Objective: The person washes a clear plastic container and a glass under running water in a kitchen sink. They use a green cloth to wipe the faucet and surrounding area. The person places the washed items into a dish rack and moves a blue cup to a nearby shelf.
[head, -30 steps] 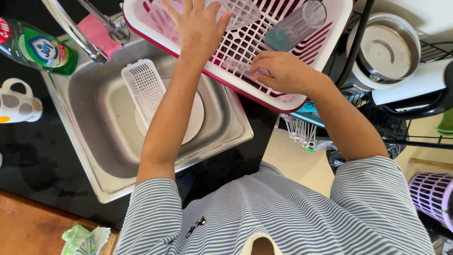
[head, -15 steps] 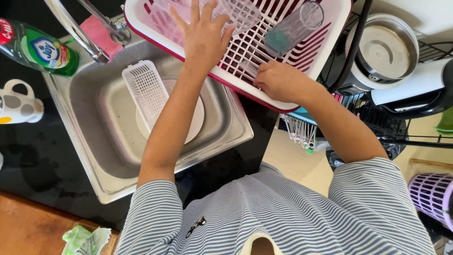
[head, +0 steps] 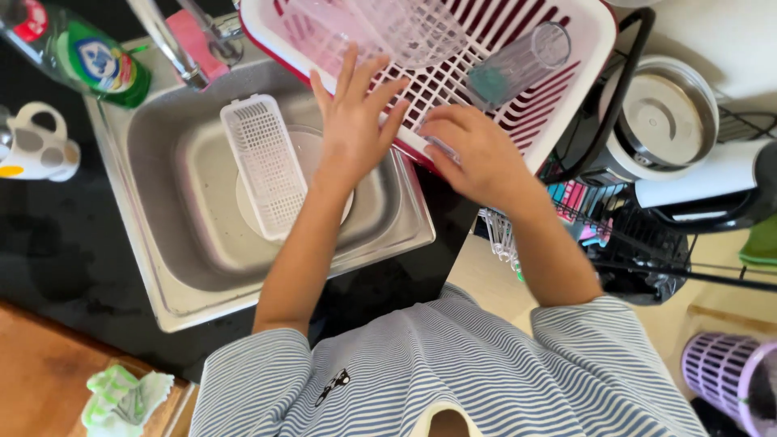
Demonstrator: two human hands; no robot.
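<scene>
At the frame's upper centre: pink dish rack [head: 566, 89] over the sink [head: 162, 267] edge | left hand [head: 354, 121] fingers spread flat on its near rim | right hand [head: 473, 150] curled on the rim, grip hidden | tumbler [head: 518, 61] lying inside the rack.

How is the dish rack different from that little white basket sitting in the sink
The dish rack is large, with a red rim, and rests across the sink's edge; the small basket is narrow, all white, and lies down inside the sink. The rack holds a clear glass and both hands, left hand and right hand, touch it; the basket is untouched. Both are slotted plastic.
</scene>
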